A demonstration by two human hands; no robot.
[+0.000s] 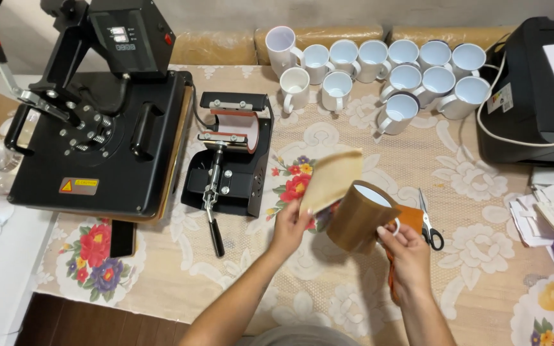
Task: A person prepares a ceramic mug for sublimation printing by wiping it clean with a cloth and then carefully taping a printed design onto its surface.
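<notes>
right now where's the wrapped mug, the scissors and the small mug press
wrapped mug (357, 221), head view, on its brown wrapped side
scissors (428, 225), head view, near the pivot above the black handles
small mug press (232, 154), head view, on the clamp behind the orange heating band

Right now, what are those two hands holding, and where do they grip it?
The right hand holds a brown-wrapped mug by its handle. The left hand pinches the lower corner of a tan sheet.
</notes>
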